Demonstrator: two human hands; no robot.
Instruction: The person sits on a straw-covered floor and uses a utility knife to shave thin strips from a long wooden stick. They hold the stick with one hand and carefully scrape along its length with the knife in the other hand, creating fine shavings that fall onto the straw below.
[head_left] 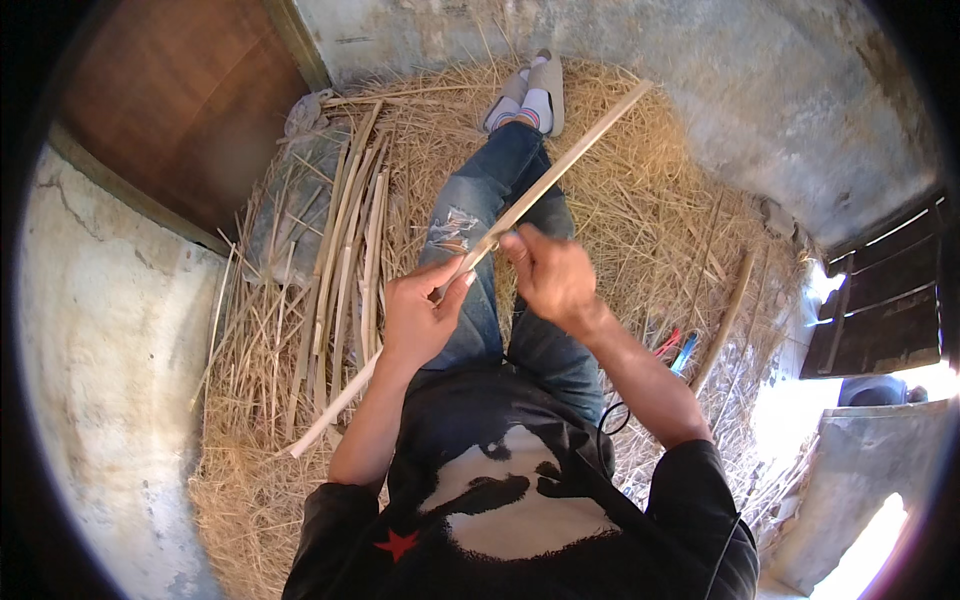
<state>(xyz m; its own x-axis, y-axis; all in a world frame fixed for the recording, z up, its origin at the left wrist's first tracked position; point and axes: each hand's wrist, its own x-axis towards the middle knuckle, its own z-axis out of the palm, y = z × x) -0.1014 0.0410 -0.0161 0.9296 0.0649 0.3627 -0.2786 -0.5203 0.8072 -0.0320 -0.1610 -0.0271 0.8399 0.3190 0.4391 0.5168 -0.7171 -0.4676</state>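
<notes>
A long pale wooden stick slants across my lap, from beyond my knees at the upper right to beside my hip at the lower left. My left hand grips it near the middle, thumb and fingers pinched round it. Close against the same stretch of wood is my right hand, its fingers curled and its thumb at the stick's side. Whatever sits inside that fist is hidden. A small pale curl shows on the stick between my two hands.
Several long split sticks lie on the straw to my left, beside a grey plastic sheet. Right of my hip are a red-handled and a blue-handled tool and a wooden pole. Plastered walls and a brown door panel surround me.
</notes>
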